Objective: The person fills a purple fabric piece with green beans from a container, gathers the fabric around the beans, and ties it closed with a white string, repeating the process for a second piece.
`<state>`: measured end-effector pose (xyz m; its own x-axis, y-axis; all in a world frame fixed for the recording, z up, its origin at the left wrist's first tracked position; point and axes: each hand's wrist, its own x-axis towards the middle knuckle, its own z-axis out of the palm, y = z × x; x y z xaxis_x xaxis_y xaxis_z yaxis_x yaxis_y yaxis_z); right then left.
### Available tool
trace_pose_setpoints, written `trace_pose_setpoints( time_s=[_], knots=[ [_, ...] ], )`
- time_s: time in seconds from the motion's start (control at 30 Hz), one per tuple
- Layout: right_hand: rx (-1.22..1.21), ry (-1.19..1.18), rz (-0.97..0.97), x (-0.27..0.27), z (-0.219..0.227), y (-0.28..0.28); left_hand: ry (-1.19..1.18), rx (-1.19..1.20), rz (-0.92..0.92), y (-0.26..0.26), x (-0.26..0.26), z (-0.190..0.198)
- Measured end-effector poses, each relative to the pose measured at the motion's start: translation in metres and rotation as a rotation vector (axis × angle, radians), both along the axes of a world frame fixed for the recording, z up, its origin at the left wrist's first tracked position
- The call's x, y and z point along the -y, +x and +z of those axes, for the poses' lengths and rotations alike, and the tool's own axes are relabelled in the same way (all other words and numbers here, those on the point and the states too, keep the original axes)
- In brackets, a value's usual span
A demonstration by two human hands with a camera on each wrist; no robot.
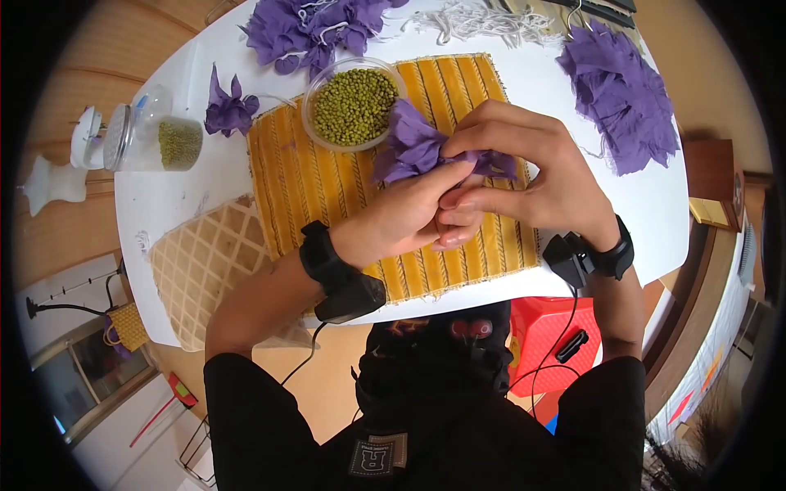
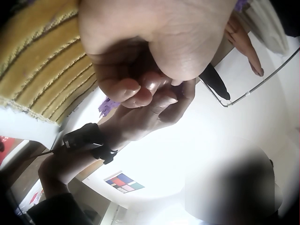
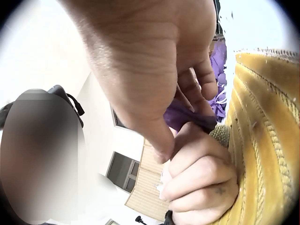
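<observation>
A crumpled piece of purple cloth (image 1: 407,139) is gathered between the two hands, over a yellow striped mat. My left hand (image 1: 401,209) grips it from below, its fingers curled and thumb laid on top. From the right, my right hand (image 1: 536,168) pinches the cloth with bent fingers, its thumb close to the left fingertips. In the right wrist view, a fold of purple cloth (image 3: 185,117) shows between the hands; the gathered underside is hidden by fingers. Just beyond the cloth stands a clear round tub (image 1: 306,106) of green beans (image 1: 352,106).
Under the hands lies the yellow mat (image 1: 327,192) on a white table (image 1: 184,196). A small tied purple bundle (image 1: 229,106) and a lidded jar (image 1: 180,146) are at left. Purple cloth pieces (image 1: 622,98) lie at right, white strings (image 1: 483,24) at the back.
</observation>
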<state>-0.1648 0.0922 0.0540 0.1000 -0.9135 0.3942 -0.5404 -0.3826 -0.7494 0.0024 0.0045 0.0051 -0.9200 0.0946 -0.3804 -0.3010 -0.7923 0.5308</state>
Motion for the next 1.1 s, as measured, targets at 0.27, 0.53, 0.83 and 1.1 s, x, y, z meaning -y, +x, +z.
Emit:
trace_pose_setpoints(
  time_s=[0.27, 0.53, 0.83, 1.1],
  knots=[
    [0.130, 0.068, -0.129, -0.003, 0.004, 0.002, 0.024, -0.380, -0.075, -0.001, 0.003, 0.000],
    [0.081, -0.018, -0.163, -0.004, -0.002, 0.002, -0.261, -0.235, -0.373, 0.001, 0.002, 0.014],
    [0.282, 0.168, 0.024, -0.002, 0.006, -0.010, -0.394, -0.349, -0.297, 0.000, -0.009, 0.003],
    [0.085, 0.173, 0.303, -0.002, -0.017, 0.023, -0.376, -0.554, -0.200, 0.011, -0.005, -0.026]
  ],
)
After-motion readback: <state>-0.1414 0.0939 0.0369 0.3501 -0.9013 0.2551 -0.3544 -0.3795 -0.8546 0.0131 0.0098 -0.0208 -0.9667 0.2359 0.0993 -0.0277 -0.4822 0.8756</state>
